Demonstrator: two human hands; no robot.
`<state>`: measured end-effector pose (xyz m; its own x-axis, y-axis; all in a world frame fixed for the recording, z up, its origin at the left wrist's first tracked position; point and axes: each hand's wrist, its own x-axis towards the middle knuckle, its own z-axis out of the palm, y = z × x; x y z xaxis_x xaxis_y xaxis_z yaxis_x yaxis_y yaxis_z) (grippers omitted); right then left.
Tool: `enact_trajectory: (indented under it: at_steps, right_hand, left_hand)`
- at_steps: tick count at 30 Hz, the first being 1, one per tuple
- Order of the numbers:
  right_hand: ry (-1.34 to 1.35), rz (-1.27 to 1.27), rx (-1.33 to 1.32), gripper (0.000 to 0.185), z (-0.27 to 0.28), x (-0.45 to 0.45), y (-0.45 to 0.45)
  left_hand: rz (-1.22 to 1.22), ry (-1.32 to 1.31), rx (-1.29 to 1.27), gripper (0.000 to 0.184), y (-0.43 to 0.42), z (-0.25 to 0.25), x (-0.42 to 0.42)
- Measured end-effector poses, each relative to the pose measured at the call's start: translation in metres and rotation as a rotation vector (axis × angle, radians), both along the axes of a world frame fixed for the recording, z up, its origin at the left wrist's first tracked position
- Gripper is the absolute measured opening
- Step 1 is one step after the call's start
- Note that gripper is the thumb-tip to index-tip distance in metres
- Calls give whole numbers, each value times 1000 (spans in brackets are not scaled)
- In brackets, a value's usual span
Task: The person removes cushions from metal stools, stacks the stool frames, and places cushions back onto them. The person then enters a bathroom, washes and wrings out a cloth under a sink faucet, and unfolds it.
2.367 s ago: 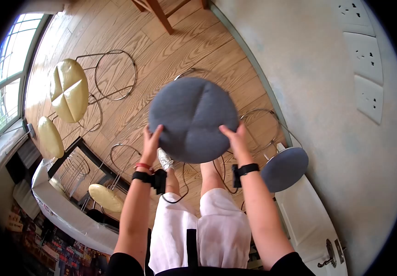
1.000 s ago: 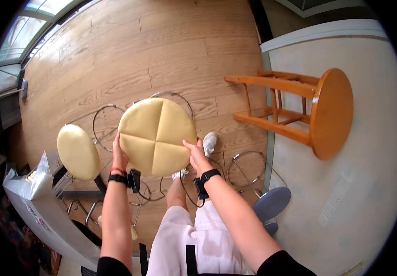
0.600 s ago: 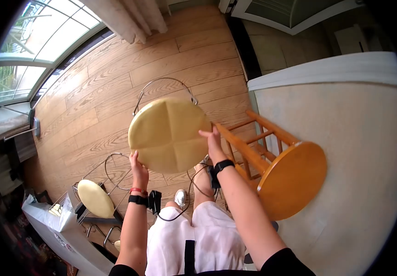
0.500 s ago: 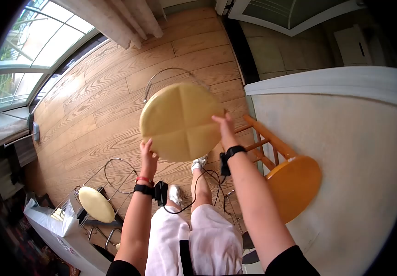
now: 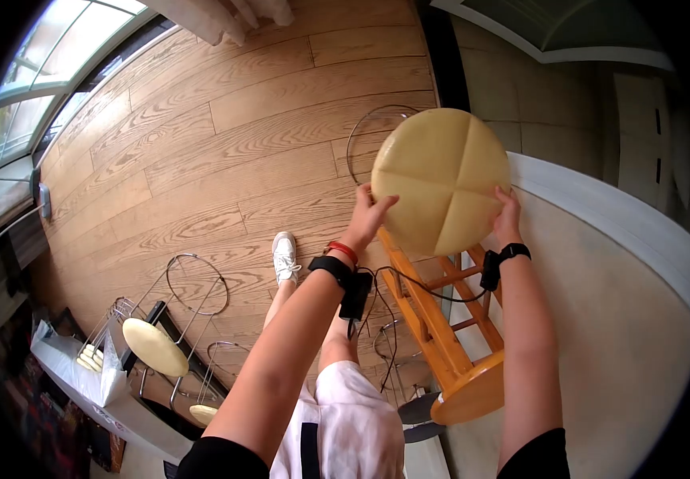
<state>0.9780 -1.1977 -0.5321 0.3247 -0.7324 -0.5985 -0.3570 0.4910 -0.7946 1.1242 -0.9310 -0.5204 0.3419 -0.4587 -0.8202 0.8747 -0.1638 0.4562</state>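
A stool with a round, pale yellow padded seat point(image 5: 441, 180) is in both my hands, its seat facing me. Creases cross the cushion, and part of a metal ring point(image 5: 350, 144) from its base shows beyond it. My left hand point(image 5: 370, 214) grips the seat's lower left edge, the thumb on top. At the right edge, my right hand point(image 5: 508, 217) is closed round the rim; some of its fingers are hidden underneath. Just below the seat is an orange wooden stool point(image 5: 473, 391), its legs reaching up behind the cushion. Whether the two stools touch, I cannot tell.
At lower left stand another yellow-seated metal stool point(image 5: 156, 348) and a white box point(image 5: 113, 415) with plastic on it. A white skirting point(image 5: 600, 207) edges the wall at right. Cables point(image 5: 409, 279) hang between my wrists. The wooden floor point(image 5: 225, 176) stretches ahead to the window.
Both hands have carried the yellow-seated stool to the right, now above the wooden stool's legs. My view has turned, and a white shoe shows further forward on the left.
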Motion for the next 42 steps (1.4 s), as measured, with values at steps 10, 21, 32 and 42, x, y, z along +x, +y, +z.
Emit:
enact_trajectory:
  at_steps: [10, 21, 32, 42]
  right_hand:
    - [742, 413, -700, 52, 24, 16, 14]
    - [211, 1480, -832, 37, 165, 29, 378]
    - [629, 1927, -296, 24, 199, 67, 592]
    - [840, 1391, -140, 13, 246, 135, 605]
  left_hand:
    - [33, -452, 279, 42, 186, -14, -39]
    - [1198, 266, 993, 16, 623, 116, -294]
    - [1680, 567, 494, 85, 751, -8, -244]
    - [1931, 266, -19, 76, 801, -41, -227]
